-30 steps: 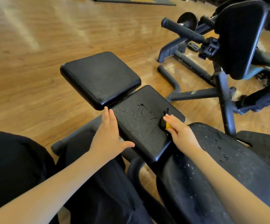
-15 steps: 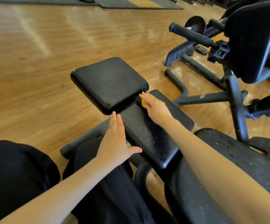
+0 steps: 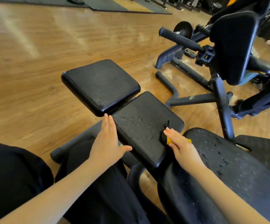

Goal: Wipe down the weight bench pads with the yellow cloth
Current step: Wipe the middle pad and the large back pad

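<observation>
- No text, brand, number or sign is legible.
- The black metal frame bar (image 3: 191, 99) of the weight machine on the wooden floor bears a small pale label, too small and blurred to make out.

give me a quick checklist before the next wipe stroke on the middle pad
1. Yellow cloth under the right hand: ok, mostly hidden, only edges peek out.
2. Cloth on the middle pad: ok, at its right side.
3. Left hand bracing the pad's left edge: ok, flat against it.
4. Stroke path across the pad free of objects: ok.
5. Middle pad wiped clean: not ok, specks and wet marks show.
6. Far pad wiped: cannot tell.
</observation>
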Motion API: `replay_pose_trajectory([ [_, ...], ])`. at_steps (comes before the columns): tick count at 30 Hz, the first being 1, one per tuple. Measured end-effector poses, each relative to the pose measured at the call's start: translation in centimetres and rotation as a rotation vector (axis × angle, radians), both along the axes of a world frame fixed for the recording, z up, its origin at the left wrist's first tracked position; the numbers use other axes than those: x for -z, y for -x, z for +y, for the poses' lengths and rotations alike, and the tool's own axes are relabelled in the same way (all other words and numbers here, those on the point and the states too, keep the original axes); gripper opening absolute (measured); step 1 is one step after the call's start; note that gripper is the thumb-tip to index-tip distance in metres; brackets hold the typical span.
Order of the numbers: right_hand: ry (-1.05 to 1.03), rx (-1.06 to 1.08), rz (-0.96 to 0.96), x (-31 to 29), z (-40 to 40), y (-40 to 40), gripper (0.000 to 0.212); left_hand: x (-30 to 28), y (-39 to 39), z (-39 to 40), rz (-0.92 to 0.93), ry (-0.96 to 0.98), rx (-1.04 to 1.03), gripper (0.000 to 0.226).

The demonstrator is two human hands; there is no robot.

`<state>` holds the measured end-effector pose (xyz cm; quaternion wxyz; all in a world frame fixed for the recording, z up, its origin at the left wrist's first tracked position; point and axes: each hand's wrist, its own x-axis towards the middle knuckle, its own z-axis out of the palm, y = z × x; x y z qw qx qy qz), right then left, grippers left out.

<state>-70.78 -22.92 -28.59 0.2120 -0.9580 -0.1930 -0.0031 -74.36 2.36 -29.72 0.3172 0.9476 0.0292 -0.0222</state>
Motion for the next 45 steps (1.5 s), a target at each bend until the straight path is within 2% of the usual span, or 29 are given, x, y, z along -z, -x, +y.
replay_pose_trajectory([
  [6,0.064,-0.197,-0.015,-0.2,4.2,-3.3,0.044,-0.1,-0.1,-0.4,0.003,0.006,-0.017,0.122],
  [14,-0.013,-0.164,0.005,-0.8,12.6,-9.1,0.044,0.1,-0.1,-0.3,0.007,0.033,-0.040,0.122],
  [19,-0.040,-0.174,0.026,-0.9,11.2,-7.5,0.046,0.1,-0.1,0.0,0.012,0.018,-0.021,0.124],
  [26,-0.006,-0.202,-0.011,0.0,2.4,-0.4,0.046,0.0,-0.4,0.6,0.046,0.019,-0.021,0.132],
  [29,-0.021,-0.178,-0.007,0.2,1.4,1.2,0.048,-0.1,-0.5,0.5,0.049,0.020,-0.025,0.132],
  [37,0.009,-0.327,0.021,0.0,6.3,-2.8,0.046,0.3,-0.7,0.4,0.041,0.034,-0.014,0.132],
  [45,-0.029,-0.289,0.001,-0.7,14.4,-7.5,0.043,0.3,-0.6,0.3,0.043,0.034,-0.045,0.132],
])
